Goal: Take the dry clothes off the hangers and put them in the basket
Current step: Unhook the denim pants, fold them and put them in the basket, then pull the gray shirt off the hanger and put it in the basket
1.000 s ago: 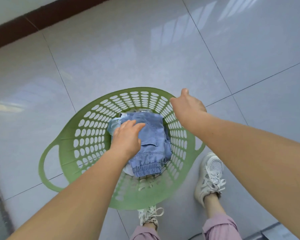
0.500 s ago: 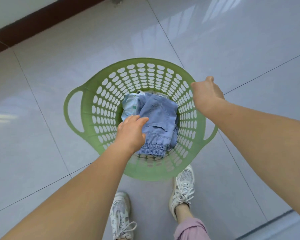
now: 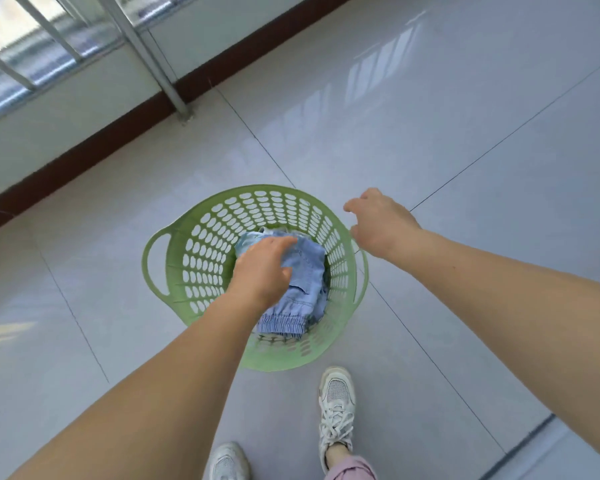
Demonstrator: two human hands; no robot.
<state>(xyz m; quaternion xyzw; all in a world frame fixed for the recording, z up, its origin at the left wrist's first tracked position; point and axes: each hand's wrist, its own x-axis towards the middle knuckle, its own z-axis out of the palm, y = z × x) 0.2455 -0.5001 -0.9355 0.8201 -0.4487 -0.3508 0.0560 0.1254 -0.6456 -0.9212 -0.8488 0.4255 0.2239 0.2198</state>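
A person stands on a pale tiled floor (image 3: 430, 140), seen from above: two white sneakers at the bottom edge, the left one (image 3: 227, 462) partly cut off and the right one (image 3: 336, 407) planted just short of a green laundry basket (image 3: 187, 258), with a pink trouser cuff (image 3: 352, 471) showing above the right ankle. Both bare forearms reach forward from the lower corners. The left hand (image 3: 260, 271) is lowered into the basket, palm down, its fingers loosely bent over folded blue denim trousers (image 3: 305, 271); whether it is pressing on the cloth or only hovering above it cannot be told. The trousers lie inside the basket toward its right half, their gathered elastic cuff (image 3: 281, 325) pointing toward the person, on top of a lighter blue garment (image 3: 248, 242) that peeps out beyond the fingers. The right hand (image 3: 381, 223) hangs over the basket's far right rim, fingers spread and relaxed, holding nothing. The basket is round, its wall pierced with oval holes, with a loop handle on its left side. Beyond it, a dark brown skirting board (image 3: 118, 140) runs along the foot of a white wall (image 3: 66, 116), where a metal post (image 3: 160, 74) meets the floor beneath a barred window (image 3: 32, 46).
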